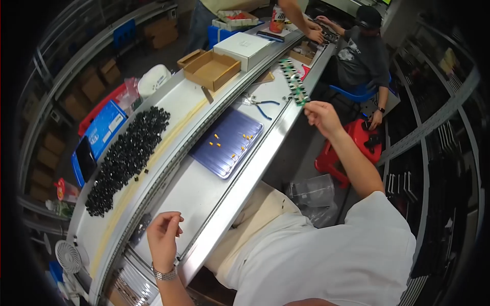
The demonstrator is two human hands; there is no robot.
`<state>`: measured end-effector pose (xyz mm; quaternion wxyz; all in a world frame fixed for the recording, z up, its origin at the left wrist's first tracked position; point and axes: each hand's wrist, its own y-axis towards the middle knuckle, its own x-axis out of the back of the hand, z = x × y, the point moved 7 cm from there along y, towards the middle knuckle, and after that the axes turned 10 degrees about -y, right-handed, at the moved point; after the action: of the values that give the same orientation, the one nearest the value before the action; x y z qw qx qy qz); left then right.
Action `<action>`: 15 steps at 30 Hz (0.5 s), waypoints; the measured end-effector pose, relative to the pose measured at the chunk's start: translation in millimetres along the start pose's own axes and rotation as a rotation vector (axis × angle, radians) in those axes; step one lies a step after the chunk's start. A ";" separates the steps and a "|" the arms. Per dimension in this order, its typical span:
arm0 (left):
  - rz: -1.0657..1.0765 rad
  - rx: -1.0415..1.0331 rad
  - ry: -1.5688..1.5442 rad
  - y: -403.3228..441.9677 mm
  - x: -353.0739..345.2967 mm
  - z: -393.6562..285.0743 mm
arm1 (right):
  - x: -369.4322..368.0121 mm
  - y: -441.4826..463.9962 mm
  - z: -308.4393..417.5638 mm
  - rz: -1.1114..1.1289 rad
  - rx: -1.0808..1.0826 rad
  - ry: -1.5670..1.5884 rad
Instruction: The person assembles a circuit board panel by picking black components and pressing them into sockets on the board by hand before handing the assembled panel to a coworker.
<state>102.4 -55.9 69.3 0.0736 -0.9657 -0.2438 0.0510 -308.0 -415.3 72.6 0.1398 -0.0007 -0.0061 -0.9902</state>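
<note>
My right hand (322,117) pinches the near end of a long green circuit board strip (294,81) with black and silver parts along it. The strip extends away from me over the bench edge. Low over the near bench, my left hand (164,237) has its fingers curled together; whatever they hold, if anything, is hidden. Between the hands lies a bluish-purple ribbed tray (224,130) with several small orange pieces (217,136) on it. Pliers with blue handles (266,109) rest beyond the tray.
A heap of small black parts (127,155) covers the raised shelf at left. An open cardboard box (212,70) and a white box (244,48) stand farther along. A seated person (360,56) and another person's arm (301,20) are at the far end. A red stool (352,148) stands at right.
</note>
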 end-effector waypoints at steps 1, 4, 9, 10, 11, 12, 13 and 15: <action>0.003 -0.008 0.014 0.1 -0.3 0.2 | 24.8 9.5 -4.7 -0.060 0.007 -0.017; 0.018 -0.030 0.010 1.6 -0.3 3.3 | 85.0 26.2 -7.7 -0.152 0.013 0.002; 0.023 -0.035 0.035 2.2 1.3 6.3 | 189.3 41.7 -13.6 -0.344 0.020 -0.020; 0.020 -0.030 0.051 2.7 0.8 7.2 | 210.5 43.2 -15.5 -0.388 0.022 -0.007; 0.017 -0.025 0.066 3.5 -0.3 8.1 | 231.5 43.9 -17.9 -0.432 0.023 0.005; 0.030 -0.029 0.070 4.0 -2.5 8.3 | 248.8 44.3 -19.7 -0.445 0.025 0.008; 0.025 -0.034 0.091 4.0 -3.4 8.2 | 266.2 43.8 -21.8 -0.481 0.019 0.010; 0.011 -0.041 0.129 3.1 -5.2 8.6 | 298.2 43.0 -25.9 -0.549 0.004 0.010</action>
<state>98.1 -60.1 60.7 0.0688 -0.9696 -0.2342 -0.0159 -582.6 -539.4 48.0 -0.1339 0.0062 -0.0073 -0.9909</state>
